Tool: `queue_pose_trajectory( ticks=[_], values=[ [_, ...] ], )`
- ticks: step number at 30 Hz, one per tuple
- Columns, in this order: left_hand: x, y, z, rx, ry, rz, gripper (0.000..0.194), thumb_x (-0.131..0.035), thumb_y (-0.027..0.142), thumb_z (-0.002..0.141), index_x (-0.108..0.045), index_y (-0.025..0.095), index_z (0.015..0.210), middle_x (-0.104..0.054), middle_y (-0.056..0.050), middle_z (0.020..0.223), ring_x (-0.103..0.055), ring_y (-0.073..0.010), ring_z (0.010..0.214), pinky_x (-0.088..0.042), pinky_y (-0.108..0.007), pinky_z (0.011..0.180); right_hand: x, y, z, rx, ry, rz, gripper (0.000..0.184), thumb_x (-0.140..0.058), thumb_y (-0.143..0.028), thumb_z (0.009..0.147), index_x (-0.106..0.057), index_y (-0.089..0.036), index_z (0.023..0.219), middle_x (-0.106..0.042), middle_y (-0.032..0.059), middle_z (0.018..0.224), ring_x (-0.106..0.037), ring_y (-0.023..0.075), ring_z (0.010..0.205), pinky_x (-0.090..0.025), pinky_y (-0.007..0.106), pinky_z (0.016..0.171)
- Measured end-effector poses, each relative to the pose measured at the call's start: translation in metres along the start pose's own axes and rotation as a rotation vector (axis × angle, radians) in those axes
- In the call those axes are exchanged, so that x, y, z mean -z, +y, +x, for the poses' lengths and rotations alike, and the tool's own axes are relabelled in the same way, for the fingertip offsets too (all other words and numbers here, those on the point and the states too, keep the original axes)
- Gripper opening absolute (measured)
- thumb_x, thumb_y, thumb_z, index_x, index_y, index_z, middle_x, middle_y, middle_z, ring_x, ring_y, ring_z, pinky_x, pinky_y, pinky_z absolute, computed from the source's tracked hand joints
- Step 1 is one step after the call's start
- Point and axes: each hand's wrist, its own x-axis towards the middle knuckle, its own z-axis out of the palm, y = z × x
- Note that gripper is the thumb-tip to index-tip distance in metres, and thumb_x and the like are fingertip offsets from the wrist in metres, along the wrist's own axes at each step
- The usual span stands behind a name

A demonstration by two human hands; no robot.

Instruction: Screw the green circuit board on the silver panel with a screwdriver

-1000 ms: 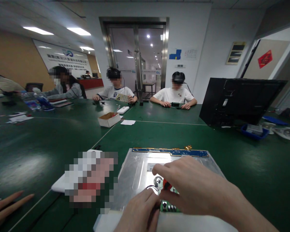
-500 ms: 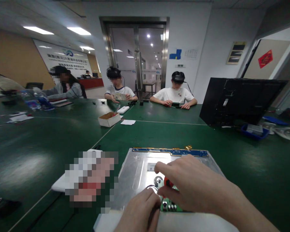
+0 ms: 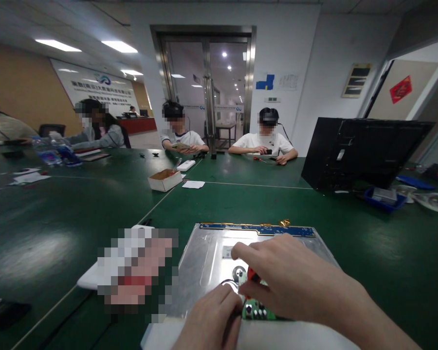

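Observation:
A flat silver metal panel [image 3: 190,287] lies on the table before me, with a narrow blue circuit strip [image 3: 292,230] along its far edge. On its near part sits a green circuit board [image 3: 255,311] with small components. My left hand [image 3: 213,311] is closed at the board's left edge, its fingertips partly hidden, and thin dark wires pass beside it. Above the board, my right hand [image 3: 277,272] grips a red-and-black screwdriver [image 3: 252,275] between thumb and fingers; its tip is hidden. A round metal part [image 3: 238,273] shows just left of the handle.
A white object [image 3: 91,276], partly pixelated, lies left of the panel, with dark cables nearby. Farther off stand a small open box [image 3: 165,181], a black monitor [image 3: 361,153] and a blue tray [image 3: 385,199]. Several people sit around the green table [image 3: 259,199].
My hands stay almost in place; the screwdriver handle and right fingers shift very slightly. Across the table, one person lowers a flat item, and another person's hands move apart, showing a small red item.

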Motion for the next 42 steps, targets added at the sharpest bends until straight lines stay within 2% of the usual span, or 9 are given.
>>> queue_pose_trajectory(
  ticks=[5,9,17,22,28,31,35,38,42],
  values=[
    [-0.0023,-0.0014,-0.0004,-0.015,0.013,-0.001,0.022,-0.050,0.008,0.081,-0.059,0.023,0.095,-0.064,-0.005,0.094,-0.062,-0.0197,0.083,-0.051,-0.025,0.071,0.0021,-0.0011,-0.0032,0.042,0.010,0.018,0.020,-0.060,-0.027,0.085,-0.059,-0.021,0.104,-0.069,0.0035,0.091,-0.062,0.0206,0.074,-0.028,0.030,0.052],
    [-0.0023,-0.0012,0.0003,-0.013,-0.002,0.005,0.019,-0.050,0.009,0.082,-0.058,0.022,0.093,-0.064,-0.004,0.093,-0.062,-0.0194,0.083,-0.051,-0.025,0.071,0.0036,-0.0030,-0.0069,0.077,-0.005,0.025,0.028,-0.059,-0.020,0.079,-0.056,-0.020,0.107,-0.067,0.0048,0.094,-0.061,0.0207,0.076,-0.032,0.030,0.054],
    [-0.0031,-0.0033,-0.0012,-0.013,-0.004,0.014,0.024,-0.050,0.007,0.080,-0.060,0.022,0.095,-0.064,-0.005,0.095,-0.062,-0.0197,0.085,-0.051,-0.026,0.074,-0.0009,-0.0001,-0.0027,0.021,0.017,0.002,0.028,-0.060,-0.025,0.087,-0.056,-0.022,0.114,-0.071,0.0029,0.090,-0.065,0.0219,0.075,-0.027,0.029,0.052],
    [-0.0042,-0.0031,-0.0024,-0.008,0.022,0.029,0.024,-0.051,0.008,0.080,-0.060,0.022,0.098,-0.064,-0.005,0.094,-0.062,-0.0206,0.085,-0.051,-0.027,0.074,-0.0005,0.0004,0.0000,0.041,0.002,0.003,0.020,-0.063,-0.028,0.086,-0.058,-0.023,0.105,-0.070,0.0011,0.088,-0.063,0.0199,0.070,-0.024,0.029,0.051],
    [-0.0014,-0.0006,0.0005,-0.009,0.002,0.020,0.019,-0.050,0.009,0.082,-0.059,0.022,0.092,-0.064,-0.005,0.093,-0.062,-0.0197,0.083,-0.051,-0.026,0.072,0.0026,-0.0018,-0.0049,0.098,0.006,0.019,0.023,-0.061,-0.019,0.078,-0.055,-0.019,0.100,-0.066,0.0038,0.092,-0.059,0.0188,0.072,-0.027,0.030,0.050],
    [-0.0003,-0.0006,0.0013,-0.017,0.005,0.014,0.021,-0.050,0.008,0.081,-0.059,0.022,0.093,-0.065,-0.005,0.094,-0.062,-0.0196,0.084,-0.051,-0.026,0.073,0.0021,-0.0016,-0.0035,0.082,-0.014,0.000,0.021,-0.060,-0.017,0.081,-0.055,-0.019,0.100,-0.067,0.0041,0.093,-0.059,0.0183,0.070,-0.028,0.029,0.050],
    [-0.0002,-0.0014,-0.0007,-0.018,0.011,0.012,0.022,-0.050,0.007,0.081,-0.060,0.022,0.093,-0.064,-0.005,0.093,-0.062,-0.0191,0.083,-0.051,-0.026,0.073,-0.0014,-0.0007,0.0013,0.013,0.011,-0.030,0.021,-0.062,-0.024,0.088,-0.057,-0.021,0.108,-0.071,0.0036,0.093,-0.064,0.0209,0.074,-0.025,0.029,0.051],
    [-0.0021,-0.0034,-0.0021,-0.022,0.012,0.014,0.023,-0.050,0.008,0.082,-0.060,0.022,0.096,-0.064,-0.005,0.094,-0.063,-0.0193,0.083,-0.051,-0.026,0.073,-0.0029,-0.0005,0.0028,-0.024,0.002,-0.052,0.016,-0.064,-0.030,0.088,-0.060,-0.021,0.101,-0.072,0.0028,0.086,-0.065,0.0211,0.070,-0.023,0.029,0.051],
    [-0.0066,-0.0073,-0.0011,-0.035,0.005,-0.004,0.022,-0.051,0.009,0.083,-0.060,0.022,0.098,-0.065,-0.005,0.095,-0.063,-0.0199,0.084,-0.050,-0.026,0.070,-0.0003,-0.0008,-0.0007,0.042,0.014,0.014,0.028,-0.063,-0.028,0.084,-0.060,-0.020,0.110,-0.070,0.0054,0.097,-0.064,0.0217,0.077,-0.028,0.029,0.053]
  ],
)
